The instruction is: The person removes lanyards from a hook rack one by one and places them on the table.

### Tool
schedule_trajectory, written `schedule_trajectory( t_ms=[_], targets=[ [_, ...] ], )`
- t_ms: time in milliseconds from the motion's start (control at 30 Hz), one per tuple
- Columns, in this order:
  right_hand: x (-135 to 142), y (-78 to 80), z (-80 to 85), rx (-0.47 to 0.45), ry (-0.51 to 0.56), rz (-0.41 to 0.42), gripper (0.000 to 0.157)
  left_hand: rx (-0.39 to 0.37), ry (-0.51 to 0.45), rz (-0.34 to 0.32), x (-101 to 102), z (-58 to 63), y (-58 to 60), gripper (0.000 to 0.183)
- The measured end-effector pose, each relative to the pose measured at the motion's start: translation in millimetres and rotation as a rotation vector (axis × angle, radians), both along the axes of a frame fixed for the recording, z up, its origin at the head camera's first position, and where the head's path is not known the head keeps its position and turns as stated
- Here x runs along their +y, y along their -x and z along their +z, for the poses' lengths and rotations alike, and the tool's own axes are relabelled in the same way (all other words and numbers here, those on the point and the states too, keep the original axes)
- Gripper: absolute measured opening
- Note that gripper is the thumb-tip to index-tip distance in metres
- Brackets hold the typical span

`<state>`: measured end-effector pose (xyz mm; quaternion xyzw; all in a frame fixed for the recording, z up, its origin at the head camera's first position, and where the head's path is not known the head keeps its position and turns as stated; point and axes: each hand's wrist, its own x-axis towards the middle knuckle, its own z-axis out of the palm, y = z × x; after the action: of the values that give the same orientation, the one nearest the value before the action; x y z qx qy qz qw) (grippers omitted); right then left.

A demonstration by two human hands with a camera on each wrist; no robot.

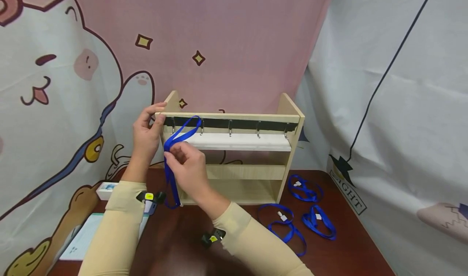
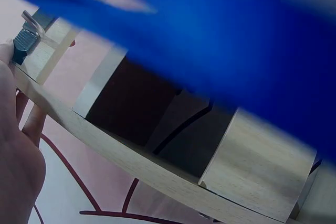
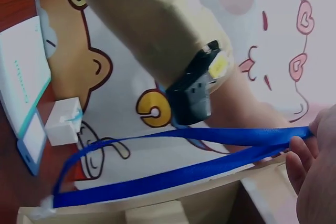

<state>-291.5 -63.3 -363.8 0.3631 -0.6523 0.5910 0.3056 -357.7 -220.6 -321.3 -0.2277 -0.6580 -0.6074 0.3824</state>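
Note:
A blue lanyard hangs from my right hand, pinched between thumb and fingers. Its upper loop leans over the front of a small wooden rack, near the leftmost hooks; whether it touches one is unclear. The lower end dangles beside the rack's left side, with a small pale clip in the right wrist view. My left hand grips the rack's upper left corner, thumb in front and fingers behind. Close to the left wrist camera, the blurred blue strap covers much of the rack.
Several metal hooks line the dark strip under the rack's top bar. Three coiled blue lanyards with white tags lie on the dark red table, right of the rack. On the left are a white box and a pale flat sheet.

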Motion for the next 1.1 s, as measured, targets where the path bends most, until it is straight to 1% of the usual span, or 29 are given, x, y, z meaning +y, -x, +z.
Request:
schedule_trajectory(
  t_ms=[100,267,467,700,967,1100],
  targets=[
    [6,-3.7,5.6,0.030,-0.021,0.018,0.008,0.001,-0.001,-0.003,3,4.2,-6.6,0.025],
    [17,-8.8,9.9,0.062,-0.059,0.045,0.009,0.007,-0.010,-0.019,3,5.7,-7.8,0.023],
    [34,-13.6,6.6,0.004,-0.128,0.083,0.008,0.014,-0.005,-0.013,2,5.5,-7.2,0.023],
    [61,-18.6,-1.3,-0.072,-0.167,0.140,0.008,0.021,-0.009,-0.016,3,5.2,-6.7,0.024],
    [91,-21.8,-10.1,-0.094,-0.207,0.150,0.010,0.017,-0.004,-0.010,4,4.6,-6.9,0.024],
    [103,-24.9,-14.4,-0.108,-0.239,0.152,0.011,0.026,-0.002,-0.004,2,3.0,-3.7,0.024]
  ],
)
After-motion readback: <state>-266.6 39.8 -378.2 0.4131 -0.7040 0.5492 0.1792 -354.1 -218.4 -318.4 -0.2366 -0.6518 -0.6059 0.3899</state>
